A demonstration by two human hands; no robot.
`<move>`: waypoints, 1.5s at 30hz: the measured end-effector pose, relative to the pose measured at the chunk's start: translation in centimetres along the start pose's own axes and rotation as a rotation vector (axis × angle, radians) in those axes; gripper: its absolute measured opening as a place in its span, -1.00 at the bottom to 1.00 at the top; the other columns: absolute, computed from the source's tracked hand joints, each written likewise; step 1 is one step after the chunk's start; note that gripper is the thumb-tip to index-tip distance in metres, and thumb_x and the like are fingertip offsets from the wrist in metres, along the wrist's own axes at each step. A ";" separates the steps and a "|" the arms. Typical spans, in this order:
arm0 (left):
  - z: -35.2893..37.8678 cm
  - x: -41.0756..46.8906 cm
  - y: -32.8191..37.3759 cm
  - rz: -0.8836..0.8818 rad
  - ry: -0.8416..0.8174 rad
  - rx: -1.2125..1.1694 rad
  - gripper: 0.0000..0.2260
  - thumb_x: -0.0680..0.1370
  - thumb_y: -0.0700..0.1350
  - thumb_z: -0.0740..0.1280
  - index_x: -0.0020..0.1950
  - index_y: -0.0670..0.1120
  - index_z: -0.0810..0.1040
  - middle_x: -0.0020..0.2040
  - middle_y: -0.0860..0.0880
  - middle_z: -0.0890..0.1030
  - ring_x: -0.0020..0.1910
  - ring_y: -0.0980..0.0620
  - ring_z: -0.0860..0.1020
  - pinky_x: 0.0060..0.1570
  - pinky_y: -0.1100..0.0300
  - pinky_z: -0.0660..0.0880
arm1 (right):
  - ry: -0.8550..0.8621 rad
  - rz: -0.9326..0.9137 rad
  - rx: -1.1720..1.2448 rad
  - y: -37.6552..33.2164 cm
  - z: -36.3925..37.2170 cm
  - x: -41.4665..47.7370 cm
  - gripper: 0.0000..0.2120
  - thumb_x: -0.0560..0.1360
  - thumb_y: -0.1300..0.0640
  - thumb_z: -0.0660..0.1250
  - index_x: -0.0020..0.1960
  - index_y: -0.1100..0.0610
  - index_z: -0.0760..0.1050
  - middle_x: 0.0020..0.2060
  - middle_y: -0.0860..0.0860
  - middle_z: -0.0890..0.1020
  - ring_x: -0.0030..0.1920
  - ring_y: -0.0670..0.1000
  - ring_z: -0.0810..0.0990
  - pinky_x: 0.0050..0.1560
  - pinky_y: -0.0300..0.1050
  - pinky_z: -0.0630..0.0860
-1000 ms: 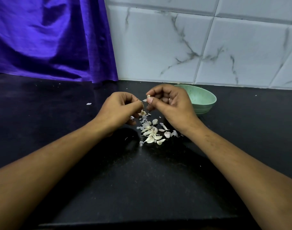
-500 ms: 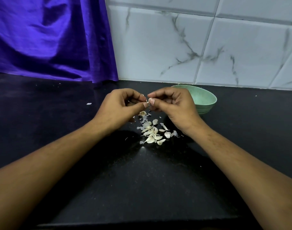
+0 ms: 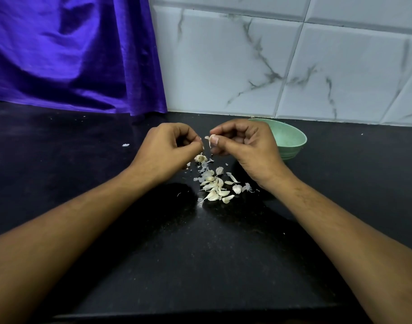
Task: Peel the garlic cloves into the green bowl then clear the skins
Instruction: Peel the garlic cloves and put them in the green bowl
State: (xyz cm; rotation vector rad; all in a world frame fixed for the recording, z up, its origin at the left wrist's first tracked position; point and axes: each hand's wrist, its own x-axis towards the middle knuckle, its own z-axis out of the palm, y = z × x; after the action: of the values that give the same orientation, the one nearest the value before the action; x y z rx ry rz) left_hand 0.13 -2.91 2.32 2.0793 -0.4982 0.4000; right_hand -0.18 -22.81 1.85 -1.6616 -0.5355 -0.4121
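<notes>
— While raised just above the heap of garlic cloves (image 3: 215, 189), why kept so close together?

— For peeling. Right hand (image 3: 244, 148) pinching 1 clove (image 3: 211, 138) between thumb and forefinger, grip pressed tight on it. Left hand (image 3: 167, 148) curled, thumb to forefinger, apparently pinching a strip of skin (image 3: 202, 146) beside that clove. Held over the tabletop (image 3: 200, 253) for dropping scraps onto the loose skins (image 3: 204, 170) below.

— And the heap itself?

— Lying on the tabletop between the 2 wrists, within easy reach, a dry root stub (image 3: 200, 158) just behind. Mostly unpeeled, by the look.

— Why the green bowl (image 3: 291, 136) there?

— Parked just beyond the right hand, near the tiled wall (image 3: 270, 54), a short carry for each peeled clove. Partly hidden behind the knuckles; cannot tell the contents.

— Any brand, label or writing?

— None readable: plain bowl, marbled tiles, purple cloth (image 3: 71, 54) at the far left.
</notes>
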 end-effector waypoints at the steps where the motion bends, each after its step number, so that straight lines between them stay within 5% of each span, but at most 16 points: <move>1: 0.0 0.0 0.0 -0.005 -0.012 -0.012 -0.92 0.55 -0.08 0.43 -0.14 -0.01 0.69 -0.24 -0.02 0.71 -0.23 -0.01 0.70 -0.15 -0.01 0.67 | 0.006 0.005 0.002 0.0 -0.1 0.0 -0.91 0.51 0.36 0.48 0.01 0.28 0.66 -0.23 0.08 0.73 -0.25 0.04 0.73 -0.21 -0.25 0.60; 8: 0.3 0.0 0.1 -0.048 -0.056 -0.249 -0.81 0.61 0.05 0.43 0.00 -0.07 0.71 -0.11 -0.07 0.73 -0.17 -0.02 0.71 -0.24 0.07 0.65 | -0.037 -0.026 -0.085 0.3 -0.2 0.0 -0.91 0.51 0.33 0.49 0.02 0.26 0.66 -0.22 0.09 0.74 -0.22 0.01 0.73 -0.14 -0.18 0.62; 16: 0.4 0.2 -0.3 -0.063 -0.063 -0.317 -0.90 0.58 -0.12 0.49 -0.01 -0.15 0.69 -0.19 -0.09 0.71 -0.26 0.06 0.67 -0.21 -0.02 0.67 | -0.024 -0.013 -0.070 -0.1 -0.2 0.0 -0.91 0.51 0.32 0.50 0.01 0.26 0.66 -0.22 0.14 0.73 -0.25 0.06 0.72 -0.17 -0.15 0.64; 29: 0.3 0.0 0.1 0.063 -0.172 -0.013 -0.87 0.69 -0.07 0.31 -0.02 -0.08 0.56 -0.18 -0.12 0.66 -0.26 0.16 0.62 -0.34 0.38 0.47 | 0.114 0.031 0.091 -0.9 -0.1 0.0 -0.93 0.53 0.36 0.45 0.00 0.27 0.61 -0.18 0.26 0.71 -0.26 0.12 0.72 -0.21 -0.10 0.66; 34: 0.0 0.1 -0.1 0.088 -0.145 0.022 -0.78 0.71 -0.06 0.26 -0.04 -0.04 0.66 -0.16 -0.02 0.71 -0.18 0.04 0.67 -0.20 0.14 0.60 | 0.142 0.062 0.085 -1.1 -0.4 0.0 -0.91 0.55 0.39 0.41 -0.01 0.25 0.57 -0.22 0.16 0.70 -0.28 0.12 0.72 -0.23 -0.09 0.66; 40: -0.2 0.1 -0.1 0.086 -0.022 0.119 -0.90 0.48 0.02 0.57 -0.18 0.05 0.71 -0.15 0.12 0.72 -0.17 0.17 0.66 -0.05 0.06 0.60 | 0.152 0.062 0.027 -1.1 -0.4 0.0 -0.88 0.55 0.41 0.37 -0.02 0.21 0.58 -0.27 0.11 0.69 -0.31 0.09 0.71 -0.26 -0.13 0.63; 45: -0.5 0.1 0.2 0.058 0.016 0.118 -0.68 0.47 0.11 0.56 -0.29 -0.05 0.57 -0.36 0.07 0.63 -0.41 0.18 0.51 -0.35 0.23 0.41 | 0.129 0.056 -0.027 -1.0 -0.3 0.0 -0.89 0.55 0.40 0.37 0.02 0.25 0.59 -0.26 0.09 0.67 -0.30 0.07 0.70 -0.24 -0.12 0.64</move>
State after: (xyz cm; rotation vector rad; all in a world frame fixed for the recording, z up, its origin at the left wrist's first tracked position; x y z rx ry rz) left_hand 0.04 -2.60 2.76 2.1769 -0.5374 0.4893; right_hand -0.74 -22.98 2.65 -1.6597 -0.3884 -0.4829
